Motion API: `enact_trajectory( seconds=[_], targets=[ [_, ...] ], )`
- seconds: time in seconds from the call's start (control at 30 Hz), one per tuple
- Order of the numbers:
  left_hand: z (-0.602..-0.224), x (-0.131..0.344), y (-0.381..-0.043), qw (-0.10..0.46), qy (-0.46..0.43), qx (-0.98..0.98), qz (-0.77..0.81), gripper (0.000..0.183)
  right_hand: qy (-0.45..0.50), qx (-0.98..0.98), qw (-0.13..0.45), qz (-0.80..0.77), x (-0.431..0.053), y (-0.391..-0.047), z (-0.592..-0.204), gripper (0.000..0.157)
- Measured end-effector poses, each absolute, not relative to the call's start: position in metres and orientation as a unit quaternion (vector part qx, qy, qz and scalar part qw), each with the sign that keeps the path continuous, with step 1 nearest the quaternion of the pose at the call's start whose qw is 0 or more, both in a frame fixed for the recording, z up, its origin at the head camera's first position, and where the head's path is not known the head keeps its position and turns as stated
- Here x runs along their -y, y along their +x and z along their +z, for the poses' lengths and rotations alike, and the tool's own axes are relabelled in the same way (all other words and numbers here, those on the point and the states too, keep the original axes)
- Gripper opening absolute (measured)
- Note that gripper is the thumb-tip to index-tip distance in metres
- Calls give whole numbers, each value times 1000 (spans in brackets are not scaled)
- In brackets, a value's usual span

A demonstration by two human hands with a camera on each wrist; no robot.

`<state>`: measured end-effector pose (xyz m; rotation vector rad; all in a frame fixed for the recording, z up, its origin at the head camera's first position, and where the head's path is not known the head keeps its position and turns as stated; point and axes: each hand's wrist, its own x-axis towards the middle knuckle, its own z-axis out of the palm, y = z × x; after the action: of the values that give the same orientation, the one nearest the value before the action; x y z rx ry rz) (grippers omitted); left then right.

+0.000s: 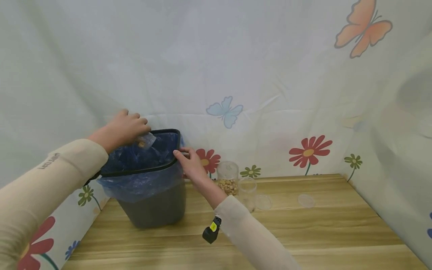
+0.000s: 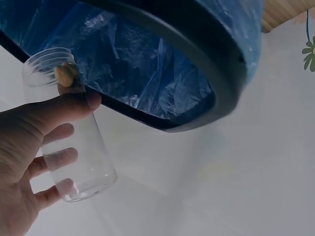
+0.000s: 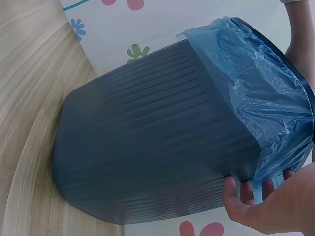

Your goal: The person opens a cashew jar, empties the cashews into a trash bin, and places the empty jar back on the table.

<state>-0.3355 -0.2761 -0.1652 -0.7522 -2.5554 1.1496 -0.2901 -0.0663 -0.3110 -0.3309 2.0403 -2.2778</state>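
Note:
My left hand (image 1: 123,129) holds a clear plastic jar (image 2: 96,157) over the opening of a grey trash bin (image 1: 153,213). The jar is tipped with its mouth toward the bin, and a few tan nuts (image 2: 65,75) sit near the neck. In the left wrist view the thumb and fingers wrap round the jar. A blue plastic bag (image 3: 266,98) lines the bin and folds over its black rim (image 1: 135,171). At the bin's right side, my right hand (image 1: 192,167) grips the rim, thumb on top and fingers below on the outside.
Right of the bin, a lidded clear jar (image 1: 227,182) partly filled with nuts stands on the wooden table (image 1: 303,232). Beside it is an open clear jar (image 1: 248,187). Two clear round lids, a nearer-left lid (image 1: 264,202) and a right lid (image 1: 306,200), lie flat. Printed curtains enclose the table.

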Motion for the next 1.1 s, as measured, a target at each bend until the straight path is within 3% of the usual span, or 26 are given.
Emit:
enact_trajectory(
  seconds=[0.17,0.63,1.1],
  targets=[
    [-168,267,-339,126,-271,874,383,47,-108,-664,34,-739,67,-290,-311,50],
    [-164,246,-336,162,-313,849,395,36,-108,-664,33,-739,67,-286,-308,51],
    [-163,239,-335,155,-309,850,398,38,-110,-667,31,-737,68,-284,-309,52]
  ],
)
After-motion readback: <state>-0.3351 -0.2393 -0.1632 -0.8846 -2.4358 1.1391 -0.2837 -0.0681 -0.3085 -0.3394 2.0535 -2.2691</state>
